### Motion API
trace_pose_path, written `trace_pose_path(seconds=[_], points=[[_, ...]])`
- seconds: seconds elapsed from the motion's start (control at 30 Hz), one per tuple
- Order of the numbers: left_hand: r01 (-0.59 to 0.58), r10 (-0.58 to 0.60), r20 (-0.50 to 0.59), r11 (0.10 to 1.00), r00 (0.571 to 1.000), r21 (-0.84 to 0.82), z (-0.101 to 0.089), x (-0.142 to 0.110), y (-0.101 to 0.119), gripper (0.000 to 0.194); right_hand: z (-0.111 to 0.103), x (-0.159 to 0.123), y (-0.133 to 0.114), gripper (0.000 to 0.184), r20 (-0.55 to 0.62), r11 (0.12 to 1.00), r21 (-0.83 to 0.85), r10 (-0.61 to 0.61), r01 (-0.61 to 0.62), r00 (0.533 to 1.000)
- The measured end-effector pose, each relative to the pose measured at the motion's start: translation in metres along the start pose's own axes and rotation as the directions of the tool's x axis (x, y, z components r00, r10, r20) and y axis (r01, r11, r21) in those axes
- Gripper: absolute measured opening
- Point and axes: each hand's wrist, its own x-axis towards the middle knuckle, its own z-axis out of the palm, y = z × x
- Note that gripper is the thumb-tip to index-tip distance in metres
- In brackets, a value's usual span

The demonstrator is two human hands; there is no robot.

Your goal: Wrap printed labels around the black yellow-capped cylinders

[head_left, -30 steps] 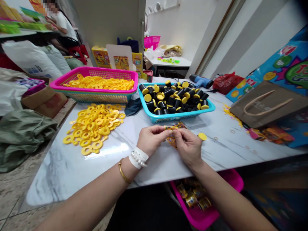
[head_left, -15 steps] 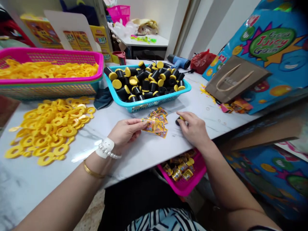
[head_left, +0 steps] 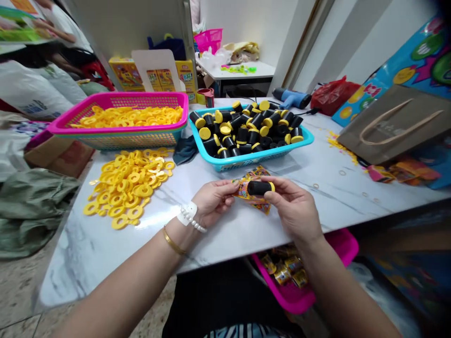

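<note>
My right hand (head_left: 294,206) grips a small black tube with a yellow cap (head_left: 260,188), held sideways over the marble table (head_left: 225,230). My left hand (head_left: 214,201) pinches a colourful printed label (head_left: 242,188) and brings it up against the tube's left end. More such labels (head_left: 259,172) lie in a loose pile just behind both hands. A turquoise basket (head_left: 246,159) full of black tubes with yellow caps stands right behind the pile.
Loose yellow rings (head_left: 128,183) are heaped at the left, before a pink basket (head_left: 120,119) holding more. A brown paper bag (head_left: 394,126), a blue heat gun (head_left: 291,98) and a red bag (head_left: 333,94) sit at right. A pink tray (head_left: 338,249) of wrapped pieces hangs below the table edge.
My right hand has picked a black tube off the table and brought it left to meet the label in my left hand. The camera swung back to the left.
</note>
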Motion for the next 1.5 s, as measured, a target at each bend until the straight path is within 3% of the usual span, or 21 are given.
trace_pose_path(seconds=[0.13, 0.23, 0.4, 0.5, 0.6, 0.7, 0.9, 1.07, 1.13, 1.2, 1.3, 1.5], points=[[-0.04, 0.041, 0.003, 0.998, 0.999, -0.055, 0.0, 0.0, 0.0, 0.016, 0.004, -0.001, -0.003, 0.033, -0.069, 0.991, -0.129, -0.047, 0.038, 0.997], [-0.068, 0.068, 0.011, 0.997, 0.998, -0.022, 0.0, -0.001, 0.0, 0.02, 0.005, -0.001, -0.007, 0.031, -0.048, 0.957, -0.264, -0.135, 0.118, 0.99], [-0.148, 0.155, -0.038, 0.978, 0.987, 0.147, 0.001, -0.003, -0.002, 0.024, 0.014, -0.005, -0.012, 0.024, 0.041, 0.787, -0.512, -0.377, 0.344, 0.925], [-0.199, 0.214, -0.045, 0.954, 0.976, 0.224, 0.0, 0.0, 0.0, 0.023, 0.018, -0.007, -0.004, 0.026, 0.056, 0.827, -0.456, -0.342, 0.328, 0.938], [-0.162, 0.176, -0.036, 0.954, 0.984, 0.254, 0.0, 0.002, 0.002, 0.02, 0.018, -0.011, 0.005, 0.032, 0.067, 0.903, -0.347, -0.244, 0.252, 0.967], [-0.133, 0.143, -0.014, 0.949, 0.99, 0.286, 0.0, 0.0, 0.003, 0.017, 0.012, -0.013, 0.007, 0.033, 0.029, 0.914, -0.338, -0.228, 0.225, 0.973], [-0.238, 0.263, -0.048, 0.926, 0.964, 0.293, 0.004, -0.005, -0.002, 0.029, 0.004, -0.014, 0.002, 0.03, -0.053, 0.873, -0.351, -0.381, 0.34, 0.923], [-0.309, 0.332, -0.007, 0.884, 0.943, 0.351, 0.002, -0.005, -0.005, 0.036, 0.005, -0.017, 0.003, 0.031, -0.113, 0.833, -0.409, -0.451, 0.372, 0.885], [-0.317, 0.333, 0.018, 0.879, 0.943, 0.357, 0.0, -0.005, -0.003, 0.043, 0.006, -0.016, 0.002, 0.034, -0.074, 0.83, -0.394, -0.458, 0.396, 0.886], [-0.269, 0.238, 0.129, 0.898, 0.963, 0.349, -0.002, -0.006, -0.001, 0.049, 0.008, -0.014, -0.001, 0.038, 0.001, 0.817, -0.371, -0.475, 0.442, 0.88], [-0.224, 0.138, 0.258, 0.912, 0.956, 0.343, -0.003, -0.008, 0.0, 0.046, 0.008, -0.012, -0.007, 0.043, 0.111, 0.774, -0.382, -0.504, 0.505, 0.857], [-0.29, 0.189, 0.266, 0.86, 0.945, 0.419, -0.007, -0.002, -0.006, 0.041, 0.0, -0.013, -0.005, 0.048, 0.267, 0.762, -0.404, -0.43, 0.505, 0.862]])
